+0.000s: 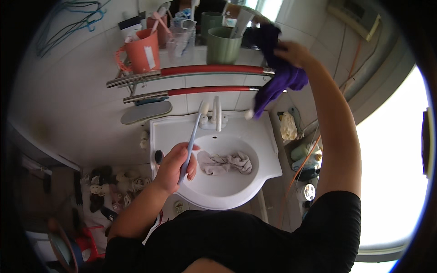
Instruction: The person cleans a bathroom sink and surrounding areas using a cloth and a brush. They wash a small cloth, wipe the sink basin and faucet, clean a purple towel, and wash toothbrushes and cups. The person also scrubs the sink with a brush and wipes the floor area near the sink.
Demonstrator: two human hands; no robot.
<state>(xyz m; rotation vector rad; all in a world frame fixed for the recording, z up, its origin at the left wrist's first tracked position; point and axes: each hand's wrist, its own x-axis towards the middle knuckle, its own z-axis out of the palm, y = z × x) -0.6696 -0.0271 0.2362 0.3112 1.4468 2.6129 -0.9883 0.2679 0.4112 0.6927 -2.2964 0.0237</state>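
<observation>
Over the white sink [268, 154], the left hand [175, 167] is closed around a blue toothbrush [191, 143], brush end up near the tap [215, 116]. The right hand [293, 53] grips a purple cloth [280, 79] up by the shelf [191, 57]. A grey rag [225, 163] lies in the sink.

We lost the right hand's [293, 53] fingers inside the purple cloth [278, 75], which also covered part of the red rail [214, 69]. The toothbrush [192, 141] handle vanished into the left hand [175, 167], and the clutter on the floor [111, 186] was too blurred to identify.
</observation>
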